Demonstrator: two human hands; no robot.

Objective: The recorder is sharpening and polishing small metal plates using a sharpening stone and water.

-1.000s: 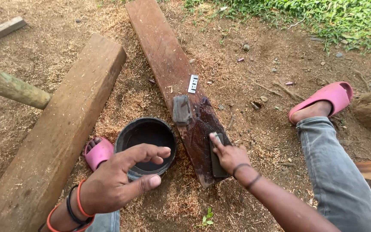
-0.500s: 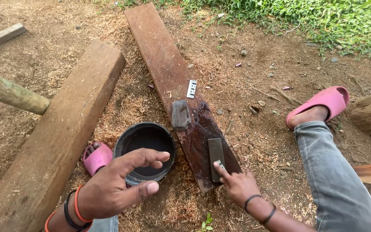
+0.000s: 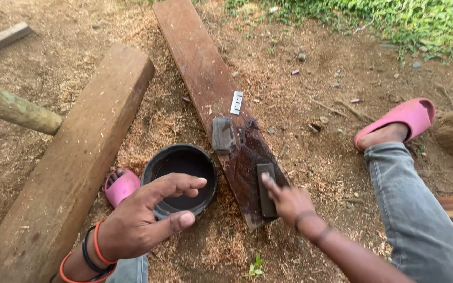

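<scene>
My right hand (image 3: 288,203) rests its fingertips on a dark flat sharpening stone (image 3: 265,189) lying on the wet near end of a reddish wooden plank (image 3: 200,68). My left hand (image 3: 145,222) hovers with fingers spread and curled over a round black bowl (image 3: 181,179) on the ground, holding nothing. A grey stone block (image 3: 223,134) sits on the plank just beyond the wet patch. A small white blade-like piece (image 3: 236,102) lies farther up the plank.
A thick wooden beam (image 3: 74,157) lies to the left, with a round pole (image 3: 11,107) across its far side. My feet wear pink sandals (image 3: 400,119), one (image 3: 121,186) beside the bowl. Sawdust covers the dirt; grass (image 3: 394,21) grows at the back right.
My right hand slid toward me off the dark stone, then came forward again onto it. My left hand stayed over the bowl.
</scene>
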